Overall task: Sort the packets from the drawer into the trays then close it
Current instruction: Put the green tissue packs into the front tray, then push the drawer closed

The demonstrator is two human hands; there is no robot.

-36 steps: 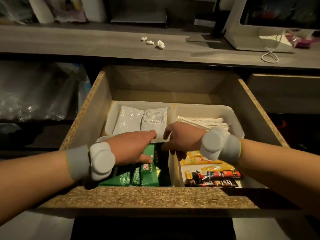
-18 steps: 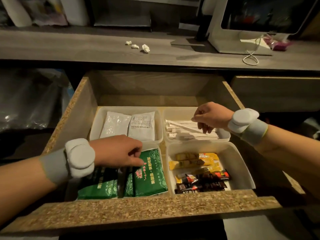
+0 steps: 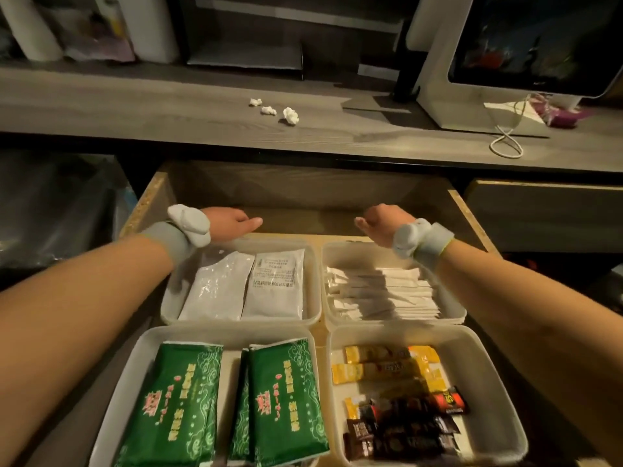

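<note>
The wooden drawer (image 3: 148, 203) stands pulled out with four white trays in it. The far left tray (image 3: 312, 281) holds two white sachets (image 3: 242, 288). Thin white stick packets (image 3: 381, 294) fill the far right tray (image 3: 453, 316). Green packets (image 3: 279, 402) lie in the near left tray (image 3: 141, 352), and yellow, red and dark brown sachets (image 3: 397, 399) in the near right tray (image 3: 485, 375). My left hand (image 3: 229, 224) and my right hand (image 3: 384, 220) reach past the far trays, over the bare back strip of the drawer. Both hold nothing, fingers loosely curled and apart.
A grey desk top (image 3: 168, 116) runs above the drawer, with three crumpled paper bits (image 3: 276, 111), a white monitor (image 3: 526, 55) and a looped white cable (image 3: 505, 143). A shut drawer front (image 3: 546, 217) sits to the right. Clear plastic bags (image 3: 50, 210) fill the shelf at left.
Both hands have left the near trays and moved to the back of the drawer. The right hand lifted off the stick packets. The view has moved closer over the drawer.
</note>
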